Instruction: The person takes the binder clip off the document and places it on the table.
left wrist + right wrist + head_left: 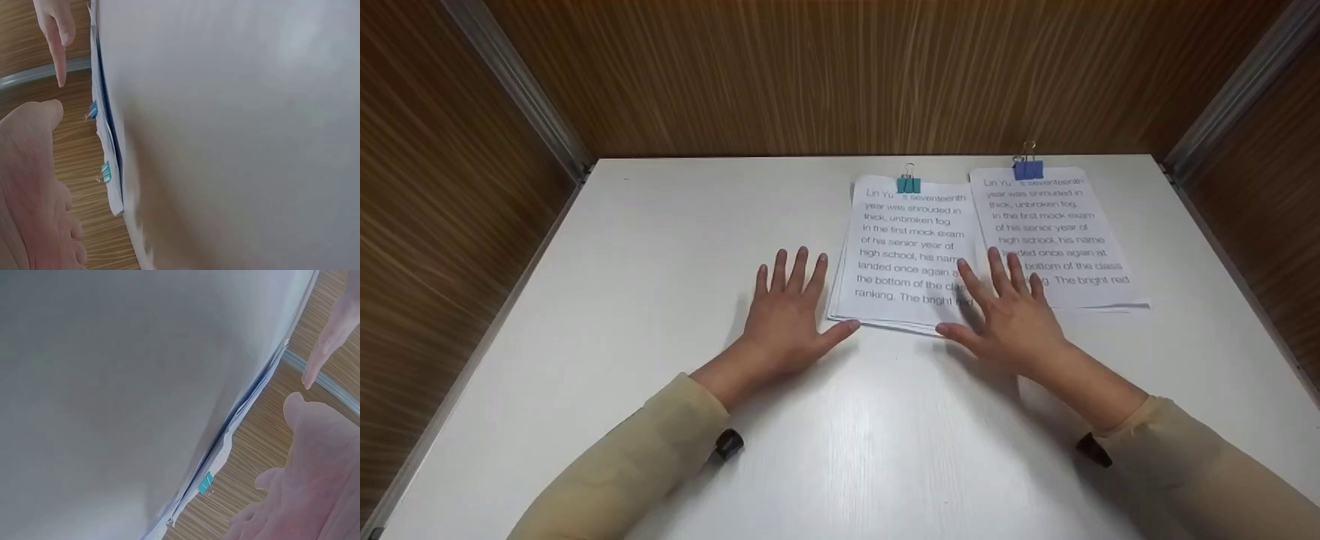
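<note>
Two stacks of printed paper lie side by side toward the back of the white table. A teal binder clip (909, 184) grips the top edge of the left stack (911, 247); a blue binder clip (1028, 169) is on the right stack (1080, 247). My left hand (785, 326) is spread palm down beside the left stack, its thumb tip at the lower left edge. My right hand (1016, 326) is spread over the lower part where the stacks meet, covering some printed words. Both hands hold nothing; the wrist views show each palm above the table.
Wood-grain panels (840, 75) enclose the white table (660, 247) at the back and both sides, with metal strips at the corners. A small black piece (729, 444) shows beside the left sleeve and another black piece (1093, 450) beside the right.
</note>
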Available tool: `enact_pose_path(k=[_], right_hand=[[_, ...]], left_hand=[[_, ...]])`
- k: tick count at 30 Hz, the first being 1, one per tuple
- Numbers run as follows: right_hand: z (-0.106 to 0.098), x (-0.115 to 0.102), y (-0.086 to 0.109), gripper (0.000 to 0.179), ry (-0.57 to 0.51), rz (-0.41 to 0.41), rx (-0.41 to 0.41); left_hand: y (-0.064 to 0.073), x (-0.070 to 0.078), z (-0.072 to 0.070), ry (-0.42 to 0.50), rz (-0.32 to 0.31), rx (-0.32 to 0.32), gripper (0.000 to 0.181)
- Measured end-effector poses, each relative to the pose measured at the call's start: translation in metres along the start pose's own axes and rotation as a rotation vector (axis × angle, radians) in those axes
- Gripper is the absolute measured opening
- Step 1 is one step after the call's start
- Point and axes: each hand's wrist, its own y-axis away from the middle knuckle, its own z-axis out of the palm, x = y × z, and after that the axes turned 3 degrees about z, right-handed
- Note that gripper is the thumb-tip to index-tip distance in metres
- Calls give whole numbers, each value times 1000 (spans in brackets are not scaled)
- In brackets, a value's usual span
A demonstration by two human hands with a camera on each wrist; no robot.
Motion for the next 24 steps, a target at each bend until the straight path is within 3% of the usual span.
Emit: enact_pose_path(k=[16,24], right_hand=[[-17,6,-26,105,-18,3,-16],[-11,10,-42,106,-35,-14,-56]], left_hand=[[-41,10,-12,1,30,-31,106],[-60,11,-5,0,56,-47,105]])
